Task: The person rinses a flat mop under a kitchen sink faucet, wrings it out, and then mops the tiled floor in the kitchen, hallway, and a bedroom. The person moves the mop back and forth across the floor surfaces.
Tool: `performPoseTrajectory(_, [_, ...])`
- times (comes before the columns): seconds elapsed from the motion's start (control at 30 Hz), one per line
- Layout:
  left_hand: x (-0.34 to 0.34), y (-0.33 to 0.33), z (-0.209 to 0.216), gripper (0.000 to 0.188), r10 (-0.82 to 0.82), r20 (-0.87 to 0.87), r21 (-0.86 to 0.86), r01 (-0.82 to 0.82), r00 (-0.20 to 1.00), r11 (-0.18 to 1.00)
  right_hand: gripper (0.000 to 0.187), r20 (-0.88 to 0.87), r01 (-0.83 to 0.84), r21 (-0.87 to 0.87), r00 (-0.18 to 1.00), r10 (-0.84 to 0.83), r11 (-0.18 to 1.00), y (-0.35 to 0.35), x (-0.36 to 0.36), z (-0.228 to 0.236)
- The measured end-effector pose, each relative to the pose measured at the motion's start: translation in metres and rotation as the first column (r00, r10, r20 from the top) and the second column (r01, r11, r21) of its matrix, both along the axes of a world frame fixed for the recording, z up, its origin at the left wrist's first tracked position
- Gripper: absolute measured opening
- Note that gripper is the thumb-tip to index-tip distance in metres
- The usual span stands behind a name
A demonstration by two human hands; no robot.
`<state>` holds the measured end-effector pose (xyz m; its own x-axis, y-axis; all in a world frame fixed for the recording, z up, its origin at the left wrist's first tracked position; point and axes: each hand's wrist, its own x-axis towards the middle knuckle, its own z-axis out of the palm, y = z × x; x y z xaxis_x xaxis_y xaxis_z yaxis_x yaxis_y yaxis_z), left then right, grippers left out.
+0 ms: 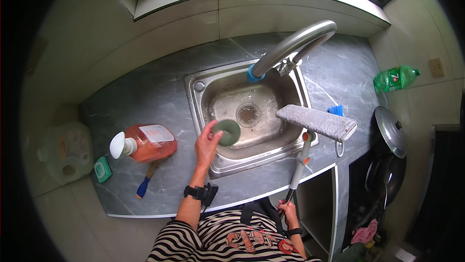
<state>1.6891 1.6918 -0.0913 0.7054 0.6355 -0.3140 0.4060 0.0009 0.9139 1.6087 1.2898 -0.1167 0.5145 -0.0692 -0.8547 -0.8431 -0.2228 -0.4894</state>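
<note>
My left hand [207, 146] is closed on the rim of a small green cup [229, 133], which it holds over the near left part of the steel sink [220, 168]. The mouth of the cup faces up. My right hand [289, 213], low by the counter's front edge, is wrapped round the pole of a flat mop [299, 162]. Its grey fabric head [317, 121] lies across the sink's right side and the counter beside it. Over the back of the sink arches a steel faucet [295, 39] with a blue tip. Water drops wet the basin round the drain [248, 114].
Left on the counter stand a pump bottle of orange-red liquid [150, 143], a blue-handled tool [143, 187], a green pack [102, 169] and a big translucent jug [68, 153]. To the right are a blue brush [335, 110], a green bottle [395, 78], a pot lid [390, 131] and a stove [356, 199].
</note>
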Motion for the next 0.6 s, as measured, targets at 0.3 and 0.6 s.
performPoseTrajectory(0.3, [0.018,0.044,-0.011,0.047,0.579,0.221,-0.345,-0.493,0.785,0.799,0.027,0.017,-0.032,0.013,0.999,0.032,0.999,-0.001,0.002,0.003])
performPoseTrajectory(0.6, [0.025,0.068,-0.024,0.049,0.708,0.294,-0.394,-0.594,0.642,0.702,0.026,0.009,-0.020,0.021,1.000,0.020,1.000,-0.001,0.005,0.008])
